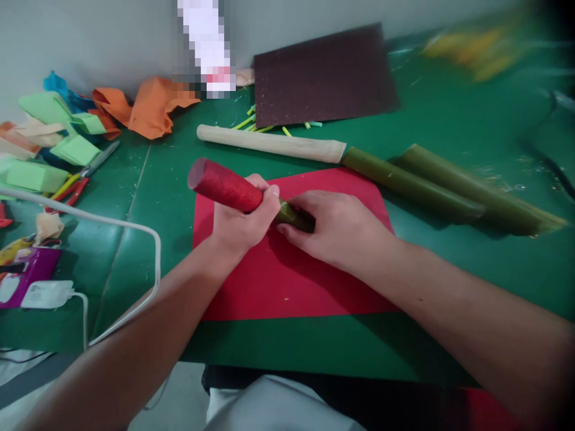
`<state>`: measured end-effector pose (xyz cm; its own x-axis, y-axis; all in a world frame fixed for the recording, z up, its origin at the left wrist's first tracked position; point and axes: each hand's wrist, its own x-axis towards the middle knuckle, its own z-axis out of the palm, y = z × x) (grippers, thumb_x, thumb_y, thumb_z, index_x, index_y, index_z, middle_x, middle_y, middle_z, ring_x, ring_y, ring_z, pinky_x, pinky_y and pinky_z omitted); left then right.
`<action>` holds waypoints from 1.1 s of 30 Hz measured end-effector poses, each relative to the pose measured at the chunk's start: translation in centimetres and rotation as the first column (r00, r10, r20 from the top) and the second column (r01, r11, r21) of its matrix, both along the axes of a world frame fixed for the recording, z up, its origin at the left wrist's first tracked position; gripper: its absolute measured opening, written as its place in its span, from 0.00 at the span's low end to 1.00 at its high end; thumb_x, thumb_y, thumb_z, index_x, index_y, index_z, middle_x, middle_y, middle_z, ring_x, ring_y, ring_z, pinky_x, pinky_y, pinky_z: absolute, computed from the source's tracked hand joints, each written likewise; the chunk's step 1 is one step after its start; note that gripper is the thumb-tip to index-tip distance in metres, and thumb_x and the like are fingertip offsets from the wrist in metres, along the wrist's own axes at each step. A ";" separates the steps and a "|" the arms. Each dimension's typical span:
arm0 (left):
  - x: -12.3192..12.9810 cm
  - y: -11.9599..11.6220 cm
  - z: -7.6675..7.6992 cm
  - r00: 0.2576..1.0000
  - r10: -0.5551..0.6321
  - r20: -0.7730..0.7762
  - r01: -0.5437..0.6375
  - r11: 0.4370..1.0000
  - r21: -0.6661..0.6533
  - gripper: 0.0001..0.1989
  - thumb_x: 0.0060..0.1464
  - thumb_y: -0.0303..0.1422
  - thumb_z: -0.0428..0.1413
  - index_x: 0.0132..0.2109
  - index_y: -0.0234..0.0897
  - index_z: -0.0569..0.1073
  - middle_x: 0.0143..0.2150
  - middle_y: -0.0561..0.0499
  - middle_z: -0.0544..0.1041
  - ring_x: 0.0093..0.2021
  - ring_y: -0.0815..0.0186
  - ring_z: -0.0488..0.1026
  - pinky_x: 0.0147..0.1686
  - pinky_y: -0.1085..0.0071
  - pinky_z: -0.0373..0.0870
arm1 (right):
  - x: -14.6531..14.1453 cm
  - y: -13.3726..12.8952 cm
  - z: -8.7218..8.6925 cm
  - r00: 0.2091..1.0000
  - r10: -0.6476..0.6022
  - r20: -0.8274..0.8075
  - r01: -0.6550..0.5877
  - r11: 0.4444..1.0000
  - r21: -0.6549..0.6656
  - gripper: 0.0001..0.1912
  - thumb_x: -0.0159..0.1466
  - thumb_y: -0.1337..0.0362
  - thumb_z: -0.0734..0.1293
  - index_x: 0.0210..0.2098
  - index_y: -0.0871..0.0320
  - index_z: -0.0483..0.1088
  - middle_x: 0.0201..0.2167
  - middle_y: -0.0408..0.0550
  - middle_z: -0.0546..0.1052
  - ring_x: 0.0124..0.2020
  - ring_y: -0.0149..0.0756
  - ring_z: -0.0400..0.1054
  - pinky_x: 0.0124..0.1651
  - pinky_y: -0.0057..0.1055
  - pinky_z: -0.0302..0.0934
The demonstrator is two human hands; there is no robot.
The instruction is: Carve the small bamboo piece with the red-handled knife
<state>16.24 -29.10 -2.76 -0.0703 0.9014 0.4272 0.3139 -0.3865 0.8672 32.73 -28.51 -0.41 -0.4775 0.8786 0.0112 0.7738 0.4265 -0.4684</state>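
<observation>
My left hand [245, 218] is closed around a red-and-green roll [227, 185], a tube whose thick red end points up and to the left. Its green part [290, 214] comes out on the other side of that hand. There my right hand [348, 224] pinches the green end between thumb and fingers; its far tip is partly hidden. Under both hands lies a red sheet [287, 287] on the green table. Just beyond them rests a cream roll [269, 143], its right end meeting a rolled green piece [408, 182].
Another green roll [471, 185] lies at the right. A dark brown sheet [323, 75] covers some thin yellow-green sticks [245, 123] at the back. Orange paper [155, 108], light green paper [74, 149] and pliers [81, 185] lie left. A white cable [157, 251] arches over my left forearm.
</observation>
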 end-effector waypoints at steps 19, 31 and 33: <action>-0.2 0.1 0.3 0.998 -0.057 -0.014 0.057 0.998 0.032 0.13 0.57 0.30 0.55 0.24 0.37 0.69 0.19 0.57 0.65 0.20 0.74 0.63 0.24 0.72 0.63 | 0.0 0.0 0.1 1.000 -0.009 0.003 0.009 1.000 -0.018 0.12 0.61 0.56 0.66 0.36 0.59 0.72 0.30 0.48 0.76 0.27 0.32 0.62 0.29 0.31 0.49; -1.8 -1.0 1.4 0.979 0.053 -0.194 -0.034 0.994 0.100 0.13 0.60 0.41 0.57 0.32 0.39 0.75 0.26 0.54 0.75 0.26 0.71 0.72 0.30 0.70 0.67 | 0.6 0.0 0.3 0.996 0.076 0.045 -0.079 0.995 0.055 0.21 0.56 0.52 0.72 0.44 0.57 0.73 0.37 0.48 0.76 0.35 0.39 0.68 0.32 0.33 0.54; -2.1 -1.0 1.7 0.979 0.037 -0.202 -0.018 0.995 0.095 0.12 0.60 0.40 0.58 0.31 0.39 0.75 0.26 0.54 0.75 0.25 0.71 0.72 0.29 0.71 0.68 | 0.8 0.0 0.7 0.994 0.085 0.066 -0.089 0.995 0.054 0.21 0.56 0.48 0.71 0.39 0.58 0.74 0.35 0.49 0.75 0.34 0.39 0.67 0.33 0.34 0.55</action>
<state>14.14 -30.09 -1.03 0.0020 0.8567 0.5159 0.4917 -0.4500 0.7454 33.57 -28.52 0.30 -0.5532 0.8326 0.0271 0.7600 0.5178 -0.3927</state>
